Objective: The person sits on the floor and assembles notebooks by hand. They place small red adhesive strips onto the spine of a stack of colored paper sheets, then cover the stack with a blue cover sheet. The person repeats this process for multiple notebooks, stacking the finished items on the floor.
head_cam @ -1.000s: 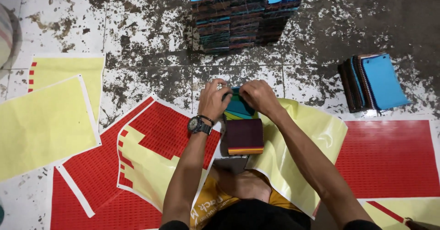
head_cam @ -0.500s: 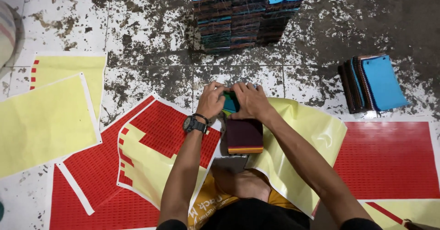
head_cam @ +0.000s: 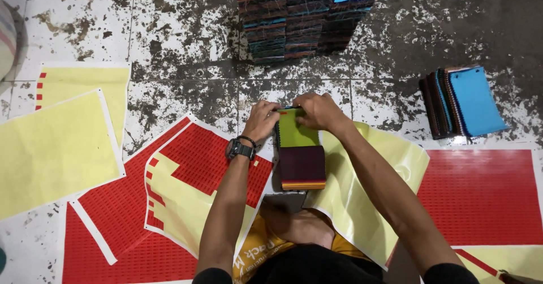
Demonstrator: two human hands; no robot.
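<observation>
Two hands: both of yours meet at the far edge of a small stack of fabric swatches (head_cam: pixel 301 159) on the floor in front of you.
Left hand (head_cam: pixel 261 120): your fingers are curled and pressed together on the stack's left top corner, thumb side toward the lime-green swatch (head_cam: pixel 295 132); a black wristwatch (head_cam: pixel 240 148) sits on that wrist.
Right hand (head_cam: pixel 319 111): your fingertips pinch the top edge of the lime-green swatch, close beside the left hand.
Swatch stack: the lime-green piece lies uppermost at the far end, a dark maroon swatch (head_cam: pixel 302 165) covers the near half, and thin coloured layers show along its near edge.
Under the stack: it rests partly on a pale yellow backing sheet (head_cam: pixel 367 193) beneath your right forearm.
Far pile: a tall block of stacked swatches (head_cam: pixel 300 29), topped with bright blue pieces, stands on the stained tile floor (head_cam: pixel 169 46), well apart from your hands.
Right pile: a smaller fanned swatch bundle (head_cam: pixel 461 100) with a blue top piece lies near the red dotted sheet (head_cam: pixel 481 196).
Left side: more red sheets (head_cam: pixel 186 165) and yellow sheets (head_cam: pixel 54 148) lie overlapping.
Containers: none shows; everything lies loose on the floor.
</observation>
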